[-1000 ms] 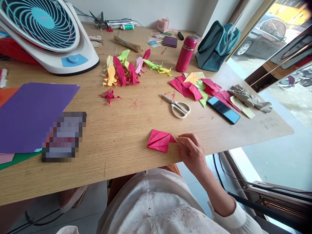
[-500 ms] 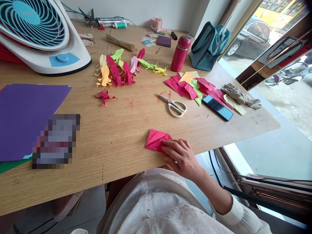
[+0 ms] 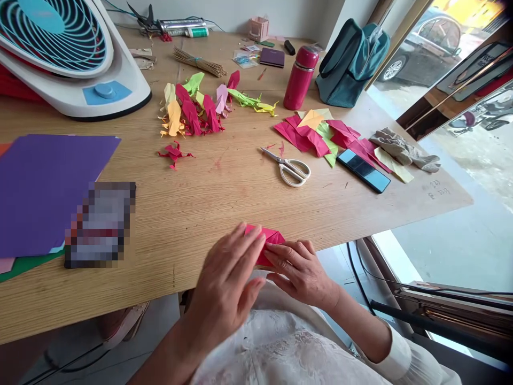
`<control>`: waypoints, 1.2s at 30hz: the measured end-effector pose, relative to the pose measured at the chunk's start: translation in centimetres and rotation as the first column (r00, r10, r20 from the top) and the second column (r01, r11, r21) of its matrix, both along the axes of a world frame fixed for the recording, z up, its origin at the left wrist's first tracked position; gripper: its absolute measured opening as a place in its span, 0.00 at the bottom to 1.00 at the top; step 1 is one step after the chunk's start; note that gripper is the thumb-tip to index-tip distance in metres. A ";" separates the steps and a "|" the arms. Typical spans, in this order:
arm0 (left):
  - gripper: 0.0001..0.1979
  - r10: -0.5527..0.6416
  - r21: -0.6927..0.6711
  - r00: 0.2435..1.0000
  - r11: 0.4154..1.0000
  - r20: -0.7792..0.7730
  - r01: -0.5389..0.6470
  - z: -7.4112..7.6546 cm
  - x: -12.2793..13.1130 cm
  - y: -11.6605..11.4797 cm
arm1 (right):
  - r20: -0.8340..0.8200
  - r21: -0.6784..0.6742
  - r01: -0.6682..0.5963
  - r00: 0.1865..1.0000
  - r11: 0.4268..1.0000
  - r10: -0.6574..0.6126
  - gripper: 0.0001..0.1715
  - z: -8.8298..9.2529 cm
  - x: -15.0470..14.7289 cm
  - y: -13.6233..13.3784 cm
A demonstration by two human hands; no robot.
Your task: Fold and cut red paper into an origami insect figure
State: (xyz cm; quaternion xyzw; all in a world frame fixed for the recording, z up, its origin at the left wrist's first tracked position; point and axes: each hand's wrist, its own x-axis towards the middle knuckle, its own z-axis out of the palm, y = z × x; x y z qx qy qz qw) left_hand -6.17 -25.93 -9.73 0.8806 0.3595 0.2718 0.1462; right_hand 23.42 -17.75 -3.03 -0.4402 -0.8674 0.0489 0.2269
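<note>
The folded magenta origami paper lies near the front edge of the wooden surface, partly hidden by both hands. The left hand reaches over its left side, fingers straight and close together, thumb spread away. The right hand rests its fingertips on the right side, fingers near one another; I cannot tell whether they pinch it. Farther back, white-handled scissors lie between a small red origami figure and a smartphone.
</note>
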 end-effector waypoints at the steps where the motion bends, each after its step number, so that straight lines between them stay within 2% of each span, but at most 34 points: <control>1: 0.21 -0.030 0.020 0.997 0.999 -0.068 0.031 1.5 2.1 3.6 | -0.004 0.012 0.003 1.000 1.000 -0.003 0.23 -0.1 0.0 -0.1; 3: 0.22 -0.050 0.094 0.985 0.993 -0.168 0.066 4.5 5.5 9.1 | -0.018 0.041 0.012 1.000 0.999 -0.011 0.20 -0.1 0.0 -0.1; 4: 0.21 -0.030 0.158 0.986 0.986 -0.165 0.056 5.7 6.6 10.6 | -0.026 0.053 0.016 1.000 0.998 -0.014 0.19 -0.1 0.1 0.0; 5: 0.22 -0.014 0.201 0.986 0.978 -0.167 0.048 6.6 7.2 11.5 | -0.036 0.064 0.019 0.999 0.998 -0.016 0.18 -0.1 0.1 0.1; 7: 0.21 0.000 0.214 0.982 0.976 -0.188 0.041 7.4 7.4 11.4 | -0.060 0.089 0.023 0.998 0.996 -0.017 0.16 0.0 0.2 0.1; 12: 0.19 0.076 0.182 0.985 0.982 -0.154 -0.047 6.9 6.6 9.6 | -0.095 0.133 0.035 0.995 0.990 -0.023 0.13 -0.1 0.0 0.1; 17: 0.14 0.074 0.187 0.990 0.981 -0.116 -0.051 7.7 7.4 10.7 | -0.197 0.159 0.032 0.980 0.987 0.000 0.13 -0.1 -0.3 0.8; 20: 0.09 0.080 0.179 0.992 0.982 -0.099 -0.061 8.1 7.7 11.0 | -0.246 0.119 0.039 0.969 0.992 -0.009 0.13 0.1 -0.4 1.1; 24: 0.06 0.063 0.174 0.995 0.983 -0.073 -0.050 7.9 8.0 10.7 | -0.282 0.068 0.037 0.959 0.997 -0.017 0.11 0.4 -0.2 1.1; 29: 0.08 0.042 0.109 0.998 0.993 -0.055 -0.036 7.9 8.1 10.6 | -0.230 0.035 -0.011 0.973 0.999 0.019 0.10 0.6 0.3 1.4; 36: 0.09 0.081 0.068 0.994 0.995 -0.076 -0.076 8.5 7.4 11.1 | -0.145 -0.032 -0.018 0.989 0.999 0.013 0.04 1.6 0.3 2.1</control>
